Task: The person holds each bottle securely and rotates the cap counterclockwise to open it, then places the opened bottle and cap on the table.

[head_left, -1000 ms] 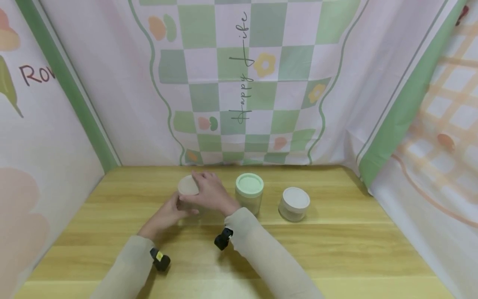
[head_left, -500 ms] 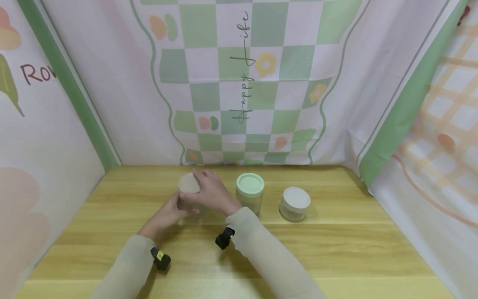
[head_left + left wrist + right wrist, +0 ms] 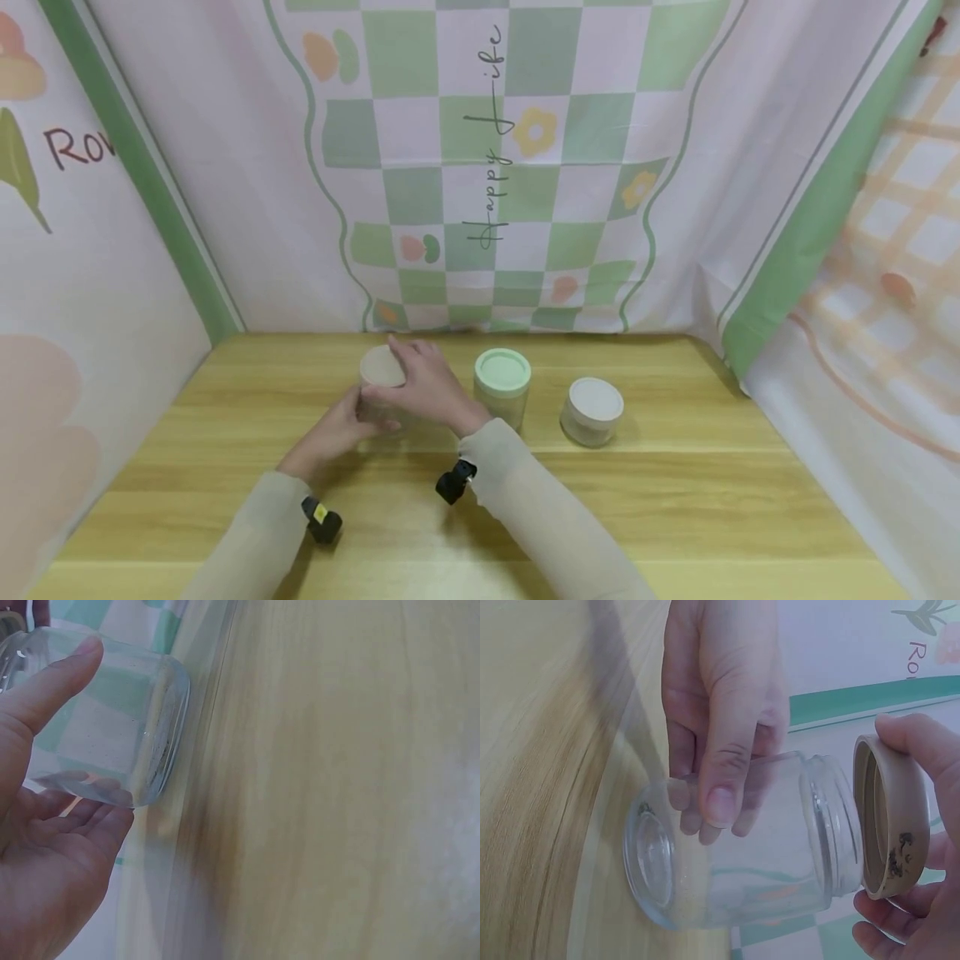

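My left hand (image 3: 330,435) grips a clear glass jar (image 3: 780,844) round its side, thumb on one face and fingers on the other. No contents show through the glass in the right wrist view. My right hand (image 3: 435,387) holds a round beige lid (image 3: 909,817) by its rim, fingers and thumb spread round it. In the right wrist view a narrow gap separates this lid from the jar's threaded mouth, and dark marks show on the lid's side. The jar (image 3: 112,727) also fills the upper left of the left wrist view.
To the right of my hands stands a taller jar (image 3: 501,407) with a light green lid. Farther right is a short jar (image 3: 591,412) with a white lid. A wooden table (image 3: 675,500) lies beneath, backed by a checkered curtain (image 3: 532,200).
My right hand and the beige lid have shifted slightly up and to the right. My left hand stays in nearly the same place, still holding the jar.
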{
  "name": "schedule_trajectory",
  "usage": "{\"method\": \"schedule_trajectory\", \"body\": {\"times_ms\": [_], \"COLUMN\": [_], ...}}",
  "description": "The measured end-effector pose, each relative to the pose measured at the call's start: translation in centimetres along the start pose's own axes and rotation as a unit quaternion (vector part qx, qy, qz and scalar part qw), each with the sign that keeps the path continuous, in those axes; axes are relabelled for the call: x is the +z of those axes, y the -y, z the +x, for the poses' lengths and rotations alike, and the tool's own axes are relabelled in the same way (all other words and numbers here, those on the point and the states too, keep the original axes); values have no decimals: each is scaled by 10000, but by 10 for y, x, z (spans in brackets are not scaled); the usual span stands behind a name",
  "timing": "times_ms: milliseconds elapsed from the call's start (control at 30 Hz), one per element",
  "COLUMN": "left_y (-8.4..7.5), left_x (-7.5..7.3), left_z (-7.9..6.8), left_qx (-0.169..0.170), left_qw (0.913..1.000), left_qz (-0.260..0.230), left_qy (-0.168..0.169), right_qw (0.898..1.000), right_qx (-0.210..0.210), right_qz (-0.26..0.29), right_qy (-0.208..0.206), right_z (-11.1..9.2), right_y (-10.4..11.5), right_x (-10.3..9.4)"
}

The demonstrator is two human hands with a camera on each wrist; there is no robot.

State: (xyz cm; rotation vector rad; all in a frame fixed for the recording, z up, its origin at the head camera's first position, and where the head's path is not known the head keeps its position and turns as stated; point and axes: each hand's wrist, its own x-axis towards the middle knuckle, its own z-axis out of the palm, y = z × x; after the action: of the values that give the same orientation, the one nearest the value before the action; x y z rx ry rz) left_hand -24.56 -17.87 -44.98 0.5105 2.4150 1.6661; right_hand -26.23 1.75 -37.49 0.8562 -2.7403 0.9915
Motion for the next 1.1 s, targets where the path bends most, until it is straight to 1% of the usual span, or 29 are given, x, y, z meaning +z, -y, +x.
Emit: {"method": "schedule_trajectory", "body": {"times_ms": [100, 233, 333, 433, 533, 667, 867, 1000, 1100], "left_y": [-1, -2, -2, -1, 1, -2, -5, -5, -4], "left_x": [0, -1, -1, -1, -2, -3, -4, -4, -4], "left_z": [-1, -2, 0, 2, 3, 1, 0, -1, -1], "left_qx": [-35, -211, -267, -226, -187, -201, -158, -272, -317], "left_qw": [10000, 9997, 9994, 9993, 9995, 9996, 9997, 9996, 9994], "left_qz": [-24, -96, -202, -255, -240, -166, -66, 7, 53], "left_qy": [27, 80, 112, 124, 133, 113, 179, 123, 88], "right_qw": [9998, 9994, 9993, 9990, 9982, 9967, 9965, 9956, 9950], "right_qx": [21, 69, -14, -125, -44, 75, -34, 60, 38], "right_qz": [187, 331, 354, 409, 602, 796, 755, 752, 737], "right_qy": [-41, -66, -90, -107, -11, 141, 363, 550, 669], "right_z": [-1, -5, -7, -11, -17, -24, -29, -33, -36], "right_y": [0, 1, 2, 1, 2, 4, 3, 4, 5], "right_x": [-1, -3, -5, -7, -11, -18, -24, -27, -29]}}
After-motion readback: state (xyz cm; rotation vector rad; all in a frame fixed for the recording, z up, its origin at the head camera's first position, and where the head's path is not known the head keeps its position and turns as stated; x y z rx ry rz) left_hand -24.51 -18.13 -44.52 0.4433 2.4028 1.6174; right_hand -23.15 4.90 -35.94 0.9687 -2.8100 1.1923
